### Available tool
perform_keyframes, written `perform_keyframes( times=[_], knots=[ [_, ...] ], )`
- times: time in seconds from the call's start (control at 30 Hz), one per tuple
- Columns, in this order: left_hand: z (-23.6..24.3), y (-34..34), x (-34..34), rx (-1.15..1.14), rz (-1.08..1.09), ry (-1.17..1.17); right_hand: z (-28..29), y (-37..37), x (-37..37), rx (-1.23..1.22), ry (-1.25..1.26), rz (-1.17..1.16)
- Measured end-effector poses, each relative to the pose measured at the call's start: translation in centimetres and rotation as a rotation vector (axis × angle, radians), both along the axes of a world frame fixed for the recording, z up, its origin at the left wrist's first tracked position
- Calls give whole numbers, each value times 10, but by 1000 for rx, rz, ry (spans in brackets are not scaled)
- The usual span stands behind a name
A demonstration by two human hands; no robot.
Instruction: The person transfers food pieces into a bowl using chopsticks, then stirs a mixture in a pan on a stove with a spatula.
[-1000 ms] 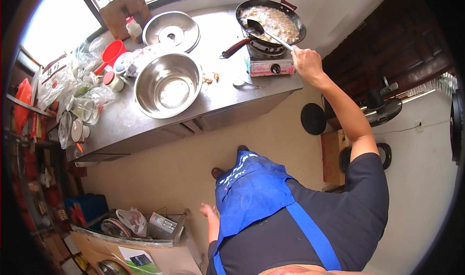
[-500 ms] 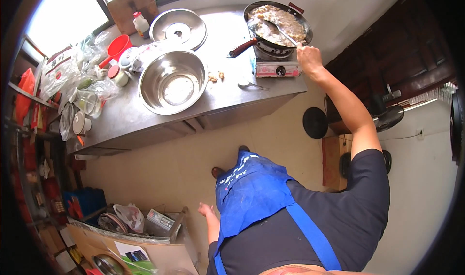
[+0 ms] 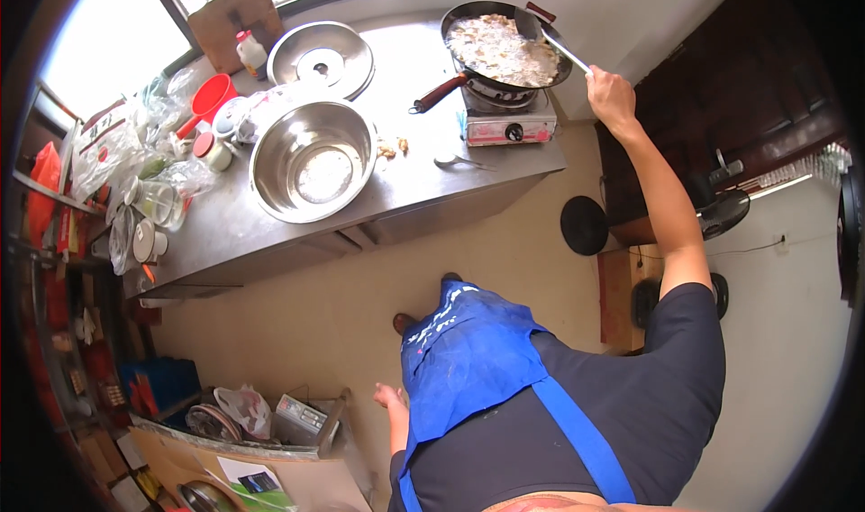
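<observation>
At the counter's far right, a black wok with a reddish-brown handle sits on a portable gas stove. Pale, chunky food fills much of it and looks wet and bubbly. My right hand is closed around the end of a metal wok spatula, whose dark blade rests at the food's far right edge. Down beside my blue apron hangs my left hand, holding nothing, its fingers loosely apart.
A large steel basin stands mid-counter, with a round steel lid behind it. Near the stove lies a spoon. Bags, jars and a red dipper crowd the left. Behind on my left stands a cabinet with a scale.
My right hand has moved right and slightly up. With it, the spatula blade has swung from the middle of the food to the wok's far right side. My left hand stays low.
</observation>
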State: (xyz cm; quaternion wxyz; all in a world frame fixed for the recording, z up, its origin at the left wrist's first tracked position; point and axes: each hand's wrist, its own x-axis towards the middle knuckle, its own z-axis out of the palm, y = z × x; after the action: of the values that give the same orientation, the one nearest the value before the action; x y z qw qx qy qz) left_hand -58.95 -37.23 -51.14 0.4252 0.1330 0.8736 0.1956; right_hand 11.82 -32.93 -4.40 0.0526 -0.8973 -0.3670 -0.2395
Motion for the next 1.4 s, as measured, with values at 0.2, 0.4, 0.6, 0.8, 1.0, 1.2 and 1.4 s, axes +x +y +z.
perform_keyframes(
  times=[0.2,0.4,0.6,0.8,1.0,1.2,1.4],
  knots=[
    [-25,15,6,43,-59,-55,19,-17,11,-55,-62,22],
    [-58,38,-4,98,-45,-120,29,-29,25,-182,34,-60],
    [-61,29,-12,96,-54,-93,78,-14,36,-286,427,-187],
    [-25,15,-1,25,-80,-18,93,-2,44,-134,989,-309],
    [-6,2,6,-36,-66,-12,45,1,62,103,1457,-357],
    [5,-4,6,-61,-45,5,-3,21,44,335,1554,-263],
    [15,5,4,-10,-82,-2,-21,38,32,675,1687,-209]
  ],
)
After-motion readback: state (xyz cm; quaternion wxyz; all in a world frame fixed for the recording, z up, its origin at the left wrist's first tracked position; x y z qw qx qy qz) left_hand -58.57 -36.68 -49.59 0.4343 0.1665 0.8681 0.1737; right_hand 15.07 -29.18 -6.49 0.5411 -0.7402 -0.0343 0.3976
